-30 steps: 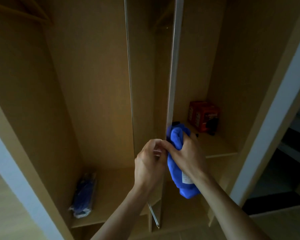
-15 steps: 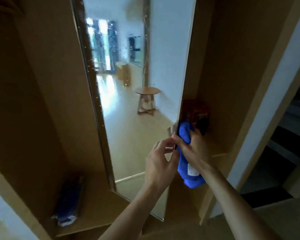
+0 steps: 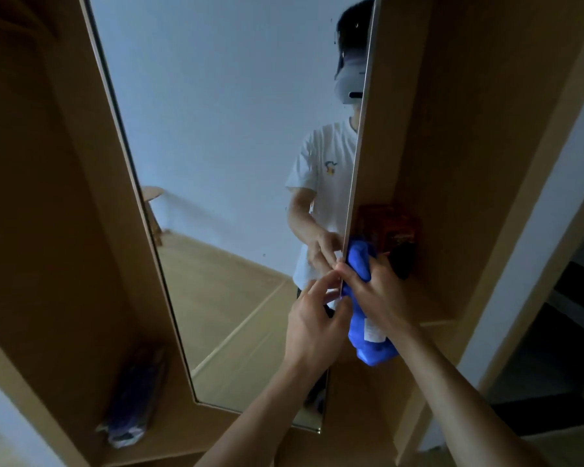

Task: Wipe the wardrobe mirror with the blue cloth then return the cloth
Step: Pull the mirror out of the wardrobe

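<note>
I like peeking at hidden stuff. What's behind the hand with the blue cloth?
Behind the right hand and its blue cloth, a red box sits on a wardrobe shelf, with something dark in front of it. The hand covers their lower parts, so the dark thing can't be identified.

The wardrobe (image 3: 452, 136) is light wood-look board, matt and smooth. The mirror (image 3: 216, 146), in the middle of the frame, is glossy glass dotted with small specks, its right edge a thin, pale metallic-looking strip. The blue cloth (image 3: 359, 264), at centre right, is soft matt fabric with a white label sewn on. At lower left lies a crinkled, shiny plastic-looking packet (image 3: 132, 399).
</note>
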